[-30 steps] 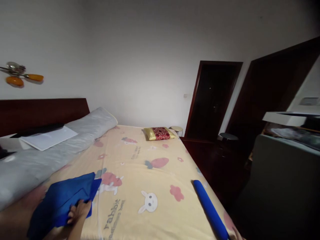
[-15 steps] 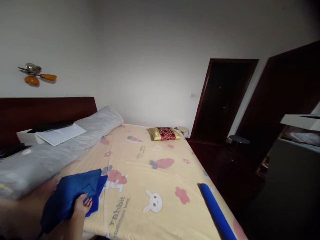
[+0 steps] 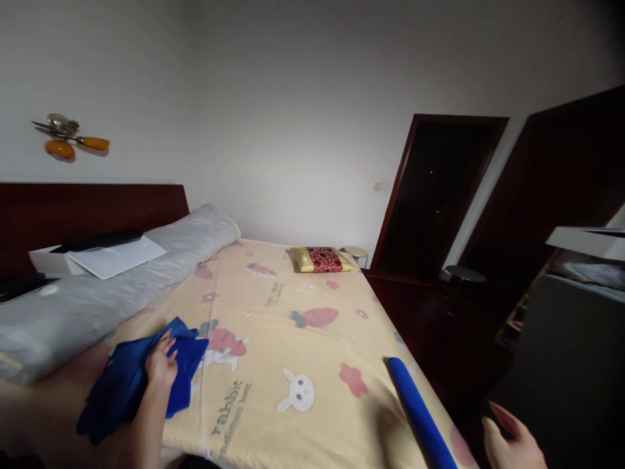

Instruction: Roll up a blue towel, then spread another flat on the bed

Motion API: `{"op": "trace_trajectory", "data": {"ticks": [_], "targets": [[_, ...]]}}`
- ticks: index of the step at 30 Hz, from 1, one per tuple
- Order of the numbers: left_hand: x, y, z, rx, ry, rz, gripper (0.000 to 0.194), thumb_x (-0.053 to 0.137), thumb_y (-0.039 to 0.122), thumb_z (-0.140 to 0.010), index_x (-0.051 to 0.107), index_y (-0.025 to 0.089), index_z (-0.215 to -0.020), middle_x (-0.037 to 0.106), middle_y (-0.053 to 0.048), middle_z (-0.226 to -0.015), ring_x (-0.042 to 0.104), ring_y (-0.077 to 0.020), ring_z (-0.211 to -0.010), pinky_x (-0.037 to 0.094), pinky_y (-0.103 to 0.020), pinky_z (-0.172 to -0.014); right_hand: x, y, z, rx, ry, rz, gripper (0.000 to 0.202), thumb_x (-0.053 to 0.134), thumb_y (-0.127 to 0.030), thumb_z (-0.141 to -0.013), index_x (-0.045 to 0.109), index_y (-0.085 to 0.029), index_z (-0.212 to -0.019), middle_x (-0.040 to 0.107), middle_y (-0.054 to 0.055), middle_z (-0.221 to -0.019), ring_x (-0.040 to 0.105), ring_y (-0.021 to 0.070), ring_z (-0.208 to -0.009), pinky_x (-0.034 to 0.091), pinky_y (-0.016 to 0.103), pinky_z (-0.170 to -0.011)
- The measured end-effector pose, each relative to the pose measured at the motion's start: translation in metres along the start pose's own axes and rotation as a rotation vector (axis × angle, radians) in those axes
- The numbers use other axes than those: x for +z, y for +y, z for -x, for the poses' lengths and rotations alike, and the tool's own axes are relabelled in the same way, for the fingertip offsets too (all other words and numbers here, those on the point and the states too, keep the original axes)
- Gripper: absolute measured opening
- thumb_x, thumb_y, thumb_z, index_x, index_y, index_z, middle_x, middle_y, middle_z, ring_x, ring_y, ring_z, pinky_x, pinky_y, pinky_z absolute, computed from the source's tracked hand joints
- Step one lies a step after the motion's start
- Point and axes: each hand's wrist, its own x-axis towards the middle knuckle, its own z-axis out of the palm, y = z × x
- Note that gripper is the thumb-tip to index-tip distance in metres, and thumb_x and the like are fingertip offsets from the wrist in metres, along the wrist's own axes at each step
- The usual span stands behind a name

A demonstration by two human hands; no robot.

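- The blue cloth (image 3: pixel 131 384) lies bunched at the bed's (image 3: pixel 293 339) near left corner, your left hand (image 3: pixel 161 365) closed on it.
- The blue roll (image 3: pixel 420 417) runs along the right edge; your right hand (image 3: pixel 512 443), fingers apart, hovers just beside its near end.

A home bedroom: a bed (image 3: pixel 293 339) with a cartoon rabbit sheet fills the middle, a dark wooden headboard (image 3: pixel 92 205) and long grey bolster (image 3: pixel 122 280) at nine o'clock, a small red-and-gold cushion (image 3: pixel 322 259) at twelve, dark doorways (image 3: pixel 434 195) at two.
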Motion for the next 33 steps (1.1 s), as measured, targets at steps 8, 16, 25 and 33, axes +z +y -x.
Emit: {"op": "trace_trajectory", "data": {"ticks": [8,16,25,33], "targets": [[0.019,0.011,0.032,0.103,-0.030,0.056,0.009,0.062,0.017,-0.066,0.061,0.018,-0.075,0.062,0.001,-0.078,0.058,-0.0151,-0.078,0.042,-0.035,-0.084,0.014,-0.088,0.038,-0.120,-0.111,-0.293,0.048,0.047,-0.047,-0.072,0.065,-0.018,-0.105,0.070,0.014,-0.107,0.063,0.0336,-0.101,0.048,0.049,-0.091],[0.065,0.026,0.087,0.195,-0.266,0.122,0.026,0.078,0.018,-0.055,0.061,0.017,-0.075,0.061,0.004,-0.074,0.056,-0.0112,-0.072,0.044,-0.026,-0.073,0.007,-0.108,0.051,-0.108,-0.218,-0.437,0.046,0.050,-0.053,-0.074,0.064,-0.020,-0.103,0.070,0.013,-0.107,0.063,0.0317,-0.100,0.050,0.043,-0.088],[0.092,0.020,0.251,0.021,-1.010,-0.134,0.033,0.081,0.034,-0.061,0.057,0.019,-0.076,0.053,0.005,-0.065,0.045,-0.0083,-0.060,0.034,-0.021,-0.055,-0.056,-0.214,0.138,-0.372,-0.963,-0.684,0.037,0.056,-0.052,-0.083,0.067,-0.023,-0.103,0.070,0.006,-0.088,0.064,0.0228,-0.082,0.053,0.035,-0.078],[0.074,-0.033,0.333,-0.241,-1.457,-0.355,0.032,0.080,0.041,-0.064,0.059,0.019,-0.074,0.056,0.002,-0.068,0.049,-0.0117,-0.066,0.035,-0.025,-0.061,-0.068,-0.224,0.166,-0.344,-1.058,-0.724,0.038,0.061,-0.060,-0.076,0.065,-0.022,-0.082,0.062,0.003,-0.076,0.057,0.0217,-0.079,0.049,0.035,-0.078]]}}
